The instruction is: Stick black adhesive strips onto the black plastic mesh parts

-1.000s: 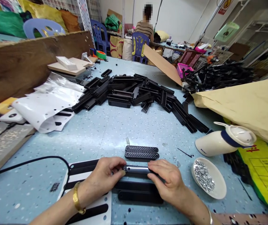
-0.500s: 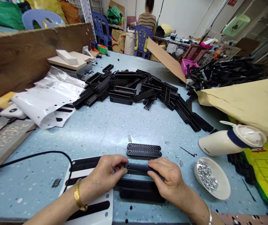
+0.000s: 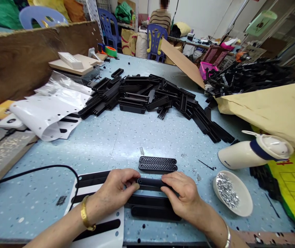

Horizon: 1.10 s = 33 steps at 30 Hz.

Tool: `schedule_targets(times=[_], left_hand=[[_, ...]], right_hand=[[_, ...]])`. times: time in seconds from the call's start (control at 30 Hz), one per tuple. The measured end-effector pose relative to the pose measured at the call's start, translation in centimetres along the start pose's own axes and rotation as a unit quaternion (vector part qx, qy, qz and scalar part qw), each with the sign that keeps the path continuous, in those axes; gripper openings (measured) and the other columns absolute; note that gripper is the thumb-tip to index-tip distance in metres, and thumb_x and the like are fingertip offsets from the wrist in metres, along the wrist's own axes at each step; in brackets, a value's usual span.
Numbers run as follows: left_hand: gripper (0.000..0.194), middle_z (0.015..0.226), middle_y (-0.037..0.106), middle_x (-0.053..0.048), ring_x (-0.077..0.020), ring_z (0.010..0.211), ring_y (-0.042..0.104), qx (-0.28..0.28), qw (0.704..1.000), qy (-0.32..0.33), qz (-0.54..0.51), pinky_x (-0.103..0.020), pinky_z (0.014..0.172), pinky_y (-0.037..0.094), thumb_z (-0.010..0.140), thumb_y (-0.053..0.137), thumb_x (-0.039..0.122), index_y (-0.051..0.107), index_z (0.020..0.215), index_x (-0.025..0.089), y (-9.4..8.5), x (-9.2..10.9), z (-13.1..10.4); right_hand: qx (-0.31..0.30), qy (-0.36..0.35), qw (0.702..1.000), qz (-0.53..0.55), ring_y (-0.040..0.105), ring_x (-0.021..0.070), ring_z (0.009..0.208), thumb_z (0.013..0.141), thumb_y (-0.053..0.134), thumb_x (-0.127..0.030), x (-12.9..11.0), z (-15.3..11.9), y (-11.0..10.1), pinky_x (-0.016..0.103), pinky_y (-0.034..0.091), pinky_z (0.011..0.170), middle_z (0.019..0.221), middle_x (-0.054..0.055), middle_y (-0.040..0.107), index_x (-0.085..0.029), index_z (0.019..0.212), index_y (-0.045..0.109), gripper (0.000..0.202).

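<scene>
Across a speckled blue tabletop [image 3: 126, 137], a heap of black slotted pieces [image 3: 133, 106] arcs along the far side. Nearer, a dark narrow bar [image 3: 151, 182] runs left to right along its long axis. The left hand [image 3: 116, 189] pinches its left end, the right hand [image 3: 186, 191] its right (neither nearer, both touching), thumbs and fingers nearly closed, forearms slanting inward from the near side.

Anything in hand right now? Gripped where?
Yes, a slim black bar, by both ends: the left hand pinches its left end between thumb and fingers, the right hand its right end.
</scene>
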<state>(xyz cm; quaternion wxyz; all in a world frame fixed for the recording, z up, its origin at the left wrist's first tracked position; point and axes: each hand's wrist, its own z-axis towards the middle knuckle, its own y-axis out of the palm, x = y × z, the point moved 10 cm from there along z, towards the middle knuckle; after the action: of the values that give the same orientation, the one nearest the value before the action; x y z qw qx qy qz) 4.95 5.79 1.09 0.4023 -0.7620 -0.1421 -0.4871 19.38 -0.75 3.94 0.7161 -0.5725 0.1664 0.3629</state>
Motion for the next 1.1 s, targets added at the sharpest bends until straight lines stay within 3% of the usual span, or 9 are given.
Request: schedule_targets(times=[0.33,1.1], left_hand=[[0.019,0.071,0.069,0.0,-0.0132,0.063,0.061,-0.003,1.0,0.011,-0.012,-0.024,0.058,0.047,0.079,0.052,0.02,0.07,0.083,0.017,0.01,0.25,0.15],[0.019,0.073,0.071,-0.002,-0.0136,0.064,0.063,0.015,1.0,0.005,-0.001,-0.025,0.061,0.05,0.078,0.053,0.021,0.071,0.085,0.016,-0.22,0.06,-0.02]], right_hand=[[0.039,0.007,0.999,0.021,0.067,0.0221,0.078,0.086,0.059,-0.014,0.05,-0.27,-0.9,0.039,0.055,0.07,0.089,0.008,0.073,-0.02,0.098,0.071,0.018],[0.042,-0.009,0.999,0.008,0.065,0.0219,0.077,0.085,0.059,-0.01,-0.39,-0.25,-0.49,0.039,0.053,0.069,0.089,0.008,0.071,-0.015,0.096,0.07,0.016]])
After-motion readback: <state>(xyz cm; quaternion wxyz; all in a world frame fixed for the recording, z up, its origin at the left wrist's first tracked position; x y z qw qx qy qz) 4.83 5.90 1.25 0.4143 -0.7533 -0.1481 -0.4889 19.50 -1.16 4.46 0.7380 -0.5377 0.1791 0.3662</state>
